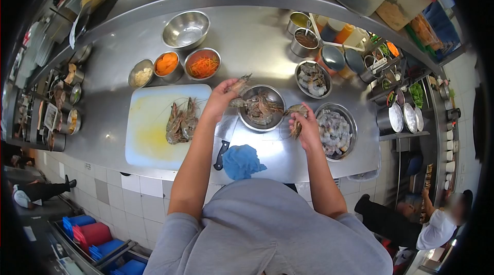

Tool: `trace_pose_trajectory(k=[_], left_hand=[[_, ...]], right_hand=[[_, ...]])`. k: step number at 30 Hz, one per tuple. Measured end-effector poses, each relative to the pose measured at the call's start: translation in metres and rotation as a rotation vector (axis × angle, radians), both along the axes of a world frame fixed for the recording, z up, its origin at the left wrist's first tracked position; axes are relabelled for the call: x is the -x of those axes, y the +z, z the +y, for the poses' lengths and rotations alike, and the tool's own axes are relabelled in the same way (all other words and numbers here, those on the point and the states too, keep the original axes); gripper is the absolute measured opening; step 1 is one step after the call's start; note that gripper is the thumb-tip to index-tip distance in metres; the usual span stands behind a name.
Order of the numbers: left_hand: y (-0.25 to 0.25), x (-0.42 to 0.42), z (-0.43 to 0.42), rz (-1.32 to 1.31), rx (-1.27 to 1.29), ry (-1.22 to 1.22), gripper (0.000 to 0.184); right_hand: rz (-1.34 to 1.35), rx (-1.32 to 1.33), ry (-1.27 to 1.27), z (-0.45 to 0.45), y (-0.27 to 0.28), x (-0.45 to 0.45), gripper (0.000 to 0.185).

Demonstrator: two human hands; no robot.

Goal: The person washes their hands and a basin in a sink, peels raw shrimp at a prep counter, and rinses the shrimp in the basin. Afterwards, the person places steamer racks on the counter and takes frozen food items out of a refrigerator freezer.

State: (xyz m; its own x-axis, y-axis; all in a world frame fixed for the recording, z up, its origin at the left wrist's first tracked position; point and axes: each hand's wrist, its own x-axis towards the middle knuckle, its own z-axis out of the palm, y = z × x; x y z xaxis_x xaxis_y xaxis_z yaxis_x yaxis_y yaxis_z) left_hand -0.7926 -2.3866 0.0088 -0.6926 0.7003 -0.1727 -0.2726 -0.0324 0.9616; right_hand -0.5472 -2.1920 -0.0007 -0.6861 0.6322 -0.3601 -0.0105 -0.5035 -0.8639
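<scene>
My left hand point(220, 99) is closed on a shrimp point(240, 85) at the upper left rim of a steel bowl point(246, 119). Whole shrimp point(261, 108) fill that bowl. To its right, my right hand point(307, 128) grips another shrimp point(297, 115), beside a bowl of peeled shrimp point(332, 132). Several whole shrimp point(181, 123) lie on the white cutting board point(146, 120), near my left forearm. A black-handled knife point(221, 155) and a crumpled blue cloth point(242, 161) rest near the front edge.
Bowls of shredded carrot point(203, 66), sliced carrot point(166, 64) and garlic point(143, 76) stand behind the board, near a steel bowl point(186, 30). Another shrimp bowl point(312, 79) and sauce containers point(333, 57) are back right. A person point(437, 228) is at lower right, another point(38, 192) far left.
</scene>
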Motion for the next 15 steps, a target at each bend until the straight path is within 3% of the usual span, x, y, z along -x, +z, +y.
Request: trace_pose_trajectory(k=[3,7,9,15], left_hand=[[-0.016,-0.014,0.009,-0.028,-0.036,0.037,0.045],[-0.034,-0.037,0.018,0.070,0.106,-0.023,0.044],[-0.045,-0.043,0.020,0.162,0.104,-0.152,0.051],[-0.027,-0.080,0.024,0.351,0.196,-0.213,0.050]], right_hand=[[0.025,0.015,0.020,0.003,-0.007,0.004,0.048],[0.005,-0.037,0.028,0.003,-0.007,0.002,0.043],[-0.004,0.016,0.012,0.004,-0.010,0.000,0.041],[0.000,0.064,-0.038,0.004,-0.011,-0.004,0.038]])
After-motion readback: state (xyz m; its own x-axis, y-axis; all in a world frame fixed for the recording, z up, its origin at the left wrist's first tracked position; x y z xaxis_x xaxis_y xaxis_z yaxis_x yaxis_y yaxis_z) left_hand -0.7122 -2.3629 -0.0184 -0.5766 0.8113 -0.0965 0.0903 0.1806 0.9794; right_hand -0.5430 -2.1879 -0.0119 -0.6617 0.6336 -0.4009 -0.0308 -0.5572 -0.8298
